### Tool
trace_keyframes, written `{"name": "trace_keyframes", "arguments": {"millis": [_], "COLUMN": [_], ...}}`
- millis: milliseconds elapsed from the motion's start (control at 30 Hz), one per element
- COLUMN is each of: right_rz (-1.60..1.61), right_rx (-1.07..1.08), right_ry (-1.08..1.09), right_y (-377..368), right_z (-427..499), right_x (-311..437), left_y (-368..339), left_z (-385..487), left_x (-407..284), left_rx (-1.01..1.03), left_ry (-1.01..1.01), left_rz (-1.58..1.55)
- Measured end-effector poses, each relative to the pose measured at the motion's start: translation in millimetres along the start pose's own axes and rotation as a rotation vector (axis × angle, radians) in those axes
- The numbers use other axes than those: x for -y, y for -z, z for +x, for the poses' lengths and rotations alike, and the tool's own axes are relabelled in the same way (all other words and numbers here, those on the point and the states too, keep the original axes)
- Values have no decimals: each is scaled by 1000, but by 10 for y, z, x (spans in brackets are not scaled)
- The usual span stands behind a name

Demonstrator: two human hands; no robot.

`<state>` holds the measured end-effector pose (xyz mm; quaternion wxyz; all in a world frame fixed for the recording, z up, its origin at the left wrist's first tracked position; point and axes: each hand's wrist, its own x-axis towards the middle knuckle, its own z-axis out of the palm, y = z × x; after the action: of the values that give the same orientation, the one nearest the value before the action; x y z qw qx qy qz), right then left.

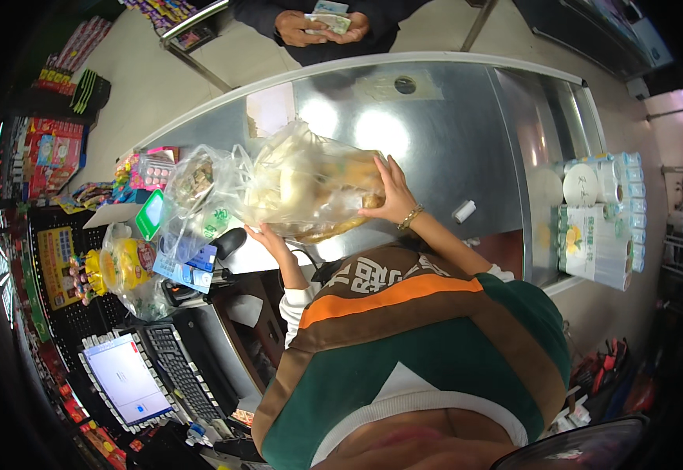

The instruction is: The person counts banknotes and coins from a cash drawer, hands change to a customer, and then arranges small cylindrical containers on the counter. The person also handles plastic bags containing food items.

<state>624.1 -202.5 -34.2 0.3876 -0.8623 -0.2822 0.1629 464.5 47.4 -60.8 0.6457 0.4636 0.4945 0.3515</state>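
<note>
A large clear plastic bag [318, 182] of pale and golden-brown food lies on the metal checkout counter [453, 129]. My right hand [389, 194] rests with spread fingers against the bag's right end. At the bag's lower left edge is my left hand [268, 238], its fingertips touching the plastic; whether they pinch it is unclear. Left of it, a smaller clear bag [197, 182] holds something brown and green. Across the counter, another person's hands [321, 28] hold banknotes. A small white cylinder [463, 211] lies to the right of my right hand.
Bottle packs [597, 235] stand at the counter's right end. A black computer mouse [230, 241], a green-framed sign [150, 214] and blue cards [186, 270] are at the left. Below them are a keyboard [183, 370] and a lit screen [127, 379]. A metal rail [200, 67] stands beyond the counter.
</note>
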Motion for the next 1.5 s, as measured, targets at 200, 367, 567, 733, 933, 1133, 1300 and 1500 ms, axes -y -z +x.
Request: {"name": "trace_keyframes", "arguments": {"millis": [200,367,567,733,933,1133,1300,1500], "right_rz": [-72,81,-372,74,1068,752,915,669], "right_rx": [-72,-55,91,229,343,165,99,279], "right_ry": [-9,254,475,317,-16,222,36,-150], "right_y": [123,183,-240,-213,982,1914,1890,1471], "right_z": [-31,483,1155,1095,1110,748,394,68], "right_x": [107,706,1461,1480,1871,1997,1410,1064], "left_y": [103,-166,-425,-260,-406,-71,140,13], "left_z": [336,789,850,240,-230,-562,-547,-420], "left_x": [-261,-671,-1229,-1501,-2016,-2447,-1973,-1556], "left_rx": [86,129,438,536,491,828,670,641], "left_ry": [-374,-587,-354,-280,-110,-275,-97,-107], "left_rz": [150,340,322,335,-88,-453,158,535]}}
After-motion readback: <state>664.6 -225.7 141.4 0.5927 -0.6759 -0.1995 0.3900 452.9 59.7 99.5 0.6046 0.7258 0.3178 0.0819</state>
